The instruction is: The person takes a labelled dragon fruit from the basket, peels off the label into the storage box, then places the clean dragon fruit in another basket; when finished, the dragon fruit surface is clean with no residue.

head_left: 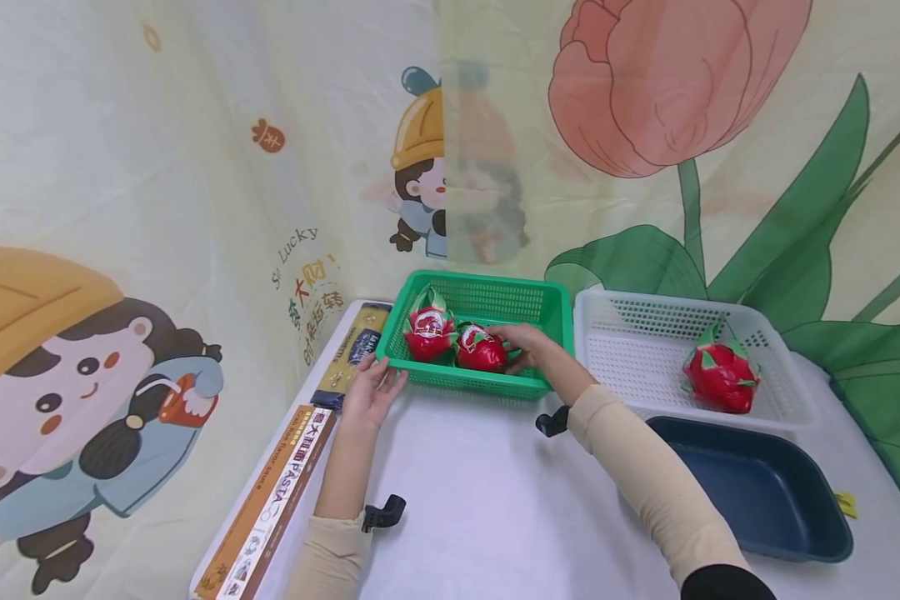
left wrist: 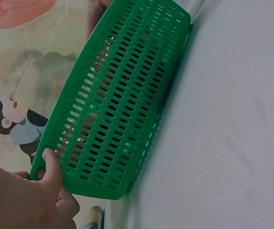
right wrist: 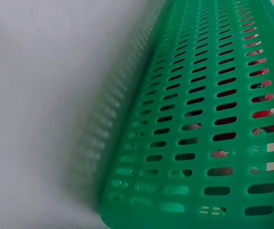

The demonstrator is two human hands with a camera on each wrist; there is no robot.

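A green plastic basket (head_left: 461, 379) with slotted walls stands on the white table. Inside, at its left, lie two dragon fruits, red with green tips and white labels: one at the left end (head_left: 426, 340), another beside it (head_left: 478, 354). My left hand (head_left: 373, 393) grips the basket's front left corner; in the left wrist view the thumb of that hand (left wrist: 27, 198) presses the outer wall. My right hand (head_left: 528, 342) reaches over the front rim and holds the second dragon fruit from its right side. Only the basket's slotted wall (right wrist: 199, 100) fills the right wrist view, hiding most of that hand.
To the right stands a white basket (head_left: 622, 342) with one dragon fruit (head_left: 722, 375) in it. A dark blue tray (head_left: 757, 487) sits in front, partly behind my right forearm. Along the left edge lie a spaghetti pack (head_left: 345, 358) and a long pasta box (head_left: 270, 508).
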